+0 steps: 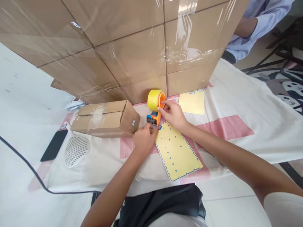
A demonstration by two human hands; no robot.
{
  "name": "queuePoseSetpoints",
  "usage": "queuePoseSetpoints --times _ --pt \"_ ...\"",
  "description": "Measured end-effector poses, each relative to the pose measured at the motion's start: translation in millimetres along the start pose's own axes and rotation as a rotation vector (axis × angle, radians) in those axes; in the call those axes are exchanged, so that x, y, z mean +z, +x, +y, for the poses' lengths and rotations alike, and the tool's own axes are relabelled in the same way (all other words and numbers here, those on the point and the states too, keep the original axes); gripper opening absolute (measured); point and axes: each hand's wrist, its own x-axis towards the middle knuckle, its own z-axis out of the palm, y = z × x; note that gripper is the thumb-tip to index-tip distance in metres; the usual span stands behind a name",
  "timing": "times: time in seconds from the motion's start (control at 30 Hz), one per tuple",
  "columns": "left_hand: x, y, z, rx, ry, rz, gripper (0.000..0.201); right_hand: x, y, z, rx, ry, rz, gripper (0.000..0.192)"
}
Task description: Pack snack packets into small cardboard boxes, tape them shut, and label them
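A tape dispenser (158, 119) with an orange body and a dark front edge carries a yellow roll of tape (154, 100). My right hand (174, 116) grips the dispenser's orange side, thumb and fingers closed near the roll. Just below the dispenser's front edge, my left hand (145, 138) has its fingers pinched together by the top corner of a yellow paper sheet (176, 154). What the left fingertips hold is hidden. The sheet has a blue scalloped border and small blue diamonds, and it lies flat on the cloth.
Stacked cardboard boxes (134, 53) wrapped in clear tape rise behind. A long carton (104, 118) lies left, near a white perforated object (77, 150) and a black phone (54, 145). Another yellow paper (192, 102) lies right. A person in a light-blue sleeve (262, 25) sits beyond.
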Motion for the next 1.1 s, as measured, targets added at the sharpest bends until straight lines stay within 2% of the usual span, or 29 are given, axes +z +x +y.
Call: queuePoseSetpoints --times 0.07,0.13,0.2,0.3,0.4,0.47,0.53,0.67,0.7,0.77,0.83,0.87,0.9,0.93,1.03,1.1 --pt "2.3 -2 -1 -0.001 -0.001 0.008 0.039 8 9 2 -0.025 0.001 -0.014 0.022" --pt "3.9 -5 -2 0.003 -0.005 0.018 0.04 10 14 4 -0.071 0.01 -0.014 0.029" --pt "4.0 -7 -2 0.014 -0.01 0.018 0.04 6 17 6 -0.093 0.014 0.059 0.032" --pt "0.8 -8 -5 0.05 -0.03 0.009 0.035 -16 20 13 -0.113 0.015 0.134 0.029" --pt "-4.6 -9 -9 0.101 -0.049 -0.006 0.03 -47 25 23 -0.205 -0.094 0.074 0.028" --pt "-8.0 -10 -10 0.132 -0.044 -0.012 0.03 -63 28 30 -0.212 -0.179 0.045 0.026" --pt "-10.7 -11 -11 0.154 -0.038 -0.024 0.029 -71 30 37 -0.187 -0.22 0.018 0.024" --pt "-14.9 -10 -10 0.13 -0.056 -0.075 0.022 -74 32 43 -0.206 -0.253 -0.005 0.022" --pt "-15.9 -9 -10 0.114 -0.07 -0.081 0.021 -74 31 43 -0.225 -0.261 0.029 0.022" --pt "-18.1 -9 -11 0.088 -0.13 -0.083 0.017 -75 27 36 -0.273 -0.28 0.186 0.023" --pt "-21.1 -10 -14 0.072 -0.27 -0.091 0.016 -75 18 21 -0.324 -0.297 0.362 0.027" --pt "-23.0 -12 -15 0.06 -0.369 -0.094 0.017 -75 12 9 -0.348 -0.298 0.4 0.028" --pt "-25.3 -15 -17 0.041 -0.479 -0.092 0.018 -73 5 -4 -0.373 -0.285 0.374 0.027" --pt "-28.1 -19 -18 0.018 -0.591 -0.083 0.019 -70 -3 -18 -0.397 -0.253 0.281 0.026" --pt "-39.8 -33 -21 -0.048 -0.849 -0.017 0.023 -52 -26 -56 -0.432 -0.088 -0.198 0.023" --pt "-50.0 -42 -22 -0.067 -0.947 0.033 0.024 -38 -35 -73 -0.416 -0.033 -0.441 0.017"
